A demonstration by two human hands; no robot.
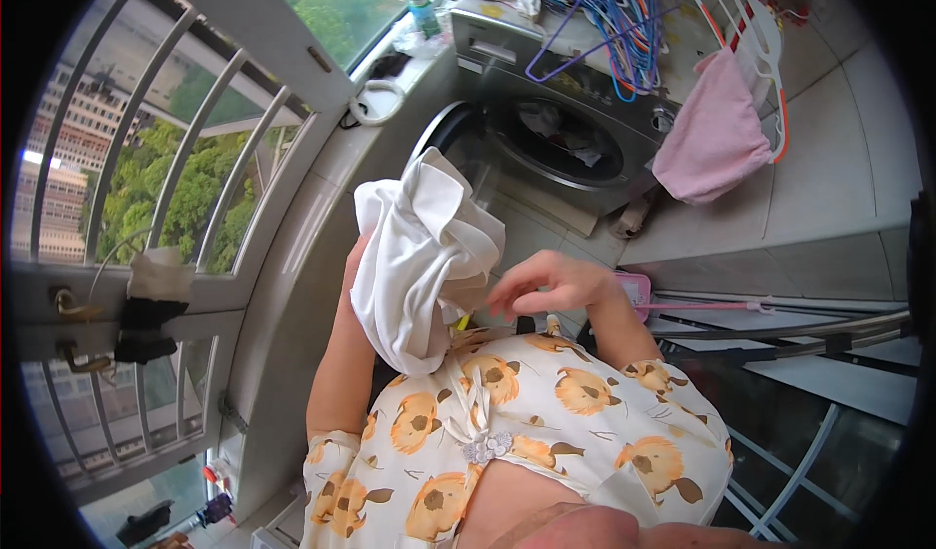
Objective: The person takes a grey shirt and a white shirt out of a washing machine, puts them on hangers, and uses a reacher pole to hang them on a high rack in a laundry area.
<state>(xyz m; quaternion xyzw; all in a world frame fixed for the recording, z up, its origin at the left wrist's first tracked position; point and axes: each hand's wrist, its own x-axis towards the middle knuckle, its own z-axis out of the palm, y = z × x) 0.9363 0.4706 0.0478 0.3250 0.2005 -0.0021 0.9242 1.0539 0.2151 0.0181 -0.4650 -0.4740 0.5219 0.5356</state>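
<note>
A white garment [431, 249] hangs bunched in front of my chest, with folds and a collar-like flap at its top. My left hand [358, 250] holds it from the left side; the cloth hides most of the fingers. Just to the right of the fabric is my right hand [557, 282], bent at the wrist, its fingers loosely curled and apart, with nothing in them. Beyond the garment stands a front-loading washing machine [468, 37], its round door [447, 126] swung out to the left. Some laundry [559, 131] shows inside the drum.
A tangle of plastic hangers [621, 26] lies on the washer. At the right, a pink towel [713, 136] hangs from a white and orange hanger [781, 121]. A drink can [423, 14] stands on the window ledge. The barred window [194, 147] is on the left.
</note>
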